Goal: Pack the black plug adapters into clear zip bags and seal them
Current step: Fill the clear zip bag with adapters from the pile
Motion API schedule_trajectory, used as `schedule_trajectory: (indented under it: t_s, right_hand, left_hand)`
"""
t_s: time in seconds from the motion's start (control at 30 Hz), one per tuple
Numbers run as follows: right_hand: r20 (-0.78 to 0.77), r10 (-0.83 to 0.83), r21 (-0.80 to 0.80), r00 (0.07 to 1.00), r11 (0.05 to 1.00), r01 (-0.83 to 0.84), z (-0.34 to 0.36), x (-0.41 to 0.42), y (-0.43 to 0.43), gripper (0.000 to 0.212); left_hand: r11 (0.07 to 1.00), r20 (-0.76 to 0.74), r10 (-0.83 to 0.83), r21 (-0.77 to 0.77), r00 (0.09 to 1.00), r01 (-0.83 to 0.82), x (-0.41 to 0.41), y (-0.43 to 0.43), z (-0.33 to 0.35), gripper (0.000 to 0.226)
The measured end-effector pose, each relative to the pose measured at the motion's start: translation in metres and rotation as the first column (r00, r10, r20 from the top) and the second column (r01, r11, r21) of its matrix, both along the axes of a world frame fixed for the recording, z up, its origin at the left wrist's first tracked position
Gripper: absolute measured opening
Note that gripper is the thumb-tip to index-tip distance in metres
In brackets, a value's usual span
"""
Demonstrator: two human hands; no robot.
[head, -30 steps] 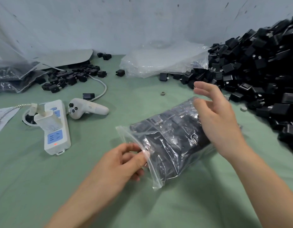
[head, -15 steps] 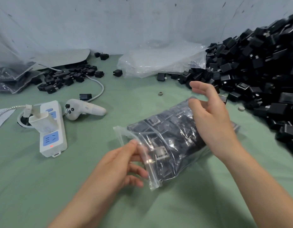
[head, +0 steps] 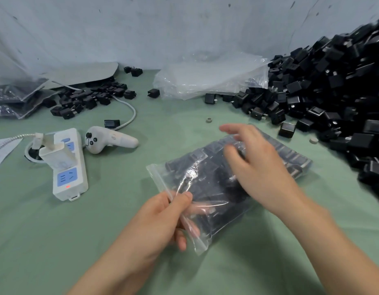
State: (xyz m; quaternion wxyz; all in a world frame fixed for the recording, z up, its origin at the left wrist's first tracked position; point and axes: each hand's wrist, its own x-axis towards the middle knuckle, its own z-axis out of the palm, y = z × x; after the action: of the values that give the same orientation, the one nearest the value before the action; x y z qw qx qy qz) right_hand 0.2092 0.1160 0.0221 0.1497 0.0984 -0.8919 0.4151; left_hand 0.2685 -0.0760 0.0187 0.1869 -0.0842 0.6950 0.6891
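Grip: left hand [head: 163, 218] pinches zip bag [head: 205, 177] mouth; right hand [head: 258, 167] spread over it.
Change: right hand lower.
Unclear: right hand blurred.

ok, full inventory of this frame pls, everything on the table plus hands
filled zip bag: 1, clear, packed with black adapters, table centre
adapter pile: many, black, right side
loose adapters: a scatter, black, far left
empty bags: a stack, clear, far centre
packed bags: at least two, clear, dark contents, far left edge
power strip: 1, white with blue sockets, left; white charger plugged in
controller: 1, white, beside the power strip
rings: 2, pale, one far centre, one by the adapter pile
tablecloth: 1, green
left grip: pinches the filled zip bag's zip edge
right grip: open, over the filled zip bag, blurred
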Motion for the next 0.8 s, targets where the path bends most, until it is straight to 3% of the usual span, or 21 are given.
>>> schedule_trajectory:
  t_s: [0.1, 0.17, 0.23, 0.3, 0.4, 0.57, 0.7, 0.8]
  right_hand:
    - [0.025, 0.095, 0.373, 0.995, 0.923, -0.097, -0.004, 0.003, -0.009, 0.034]
    - [0.05, 0.119, 0.492, 0.992, 0.861, -0.128, -0.004, 0.004, -0.011, 0.037]
    - [0.062, 0.138, 0.499, 0.988, 0.853, -0.151, -0.002, 0.004, -0.009, 0.04]
    - [0.067, 0.145, 0.503, 0.987, 0.849, -0.159, -0.002, 0.004, -0.007, 0.04]
    - [0.083, 0.143, 0.527, 0.986, 0.833, -0.165, 0.0, 0.005, -0.008, 0.041]
    - [0.102, 0.186, 0.552, 0.977, 0.807, -0.211, 0.005, 0.009, -0.02, 0.041]
    - [0.125, 0.245, 0.62, 0.961, 0.738, -0.269, 0.006, 0.021, -0.04, 0.044]
    - [0.052, 0.283, 0.658, 0.958, 0.712, -0.246, 0.005, 0.033, -0.051, 0.041]
  left_hand:
    - [0.994, 0.065, -0.039, 0.102, 0.997, 0.032, -0.004, -0.004, 0.0, 0.034]
    - [0.992, 0.095, -0.057, 0.113, 0.994, 0.046, -0.007, -0.009, 0.001, 0.05]
    - [0.994, 0.118, -0.021, 0.111, 0.993, 0.007, -0.01, -0.018, 0.004, 0.057]
    - [0.991, 0.096, 0.094, 0.082, 0.991, -0.102, -0.014, -0.029, 0.006, 0.048]
    - [0.957, -0.049, 0.282, -0.053, 0.958, -0.285, -0.02, -0.042, 0.002, 0.037]
    - [0.955, -0.057, 0.277, -0.089, 0.959, -0.282, -0.027, -0.037, -0.006, 0.039]
    - [0.886, -0.171, 0.352, -0.257, 0.92, -0.387, -0.039, -0.035, -0.014, 0.037]
    - [0.881, -0.178, 0.377, -0.233, 0.909, -0.411, -0.049, -0.037, -0.012, 0.032]
